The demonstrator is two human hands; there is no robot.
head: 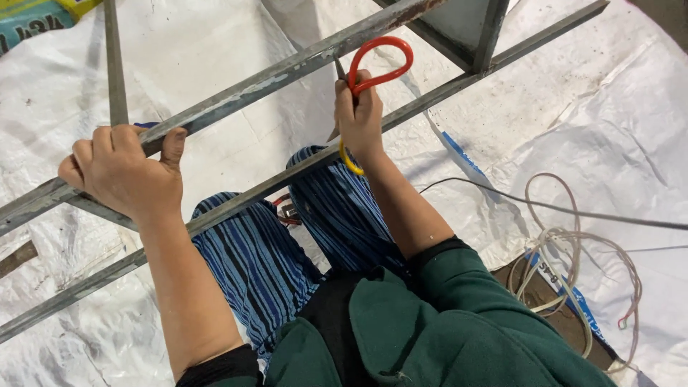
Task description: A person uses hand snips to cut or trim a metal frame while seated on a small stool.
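R hand (360,115) clenched on red-handled tool (380,64); L hand (123,168) grips metal bar (279,72).

Dark green fleece top with sleeves pushed up above the elbows, black inner cuffs showing at the rolled edges. Bare forearms, left hand (122,172) and right hand (360,118) ungloved. Loose trousers in blue and black vertical stripes.

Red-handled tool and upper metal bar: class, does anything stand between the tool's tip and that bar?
Nothing visible does. The right hand holds the red-handled tool with its dark tip right up against the upper metal bar. The left hand grips the same bar further down, well clear of it.
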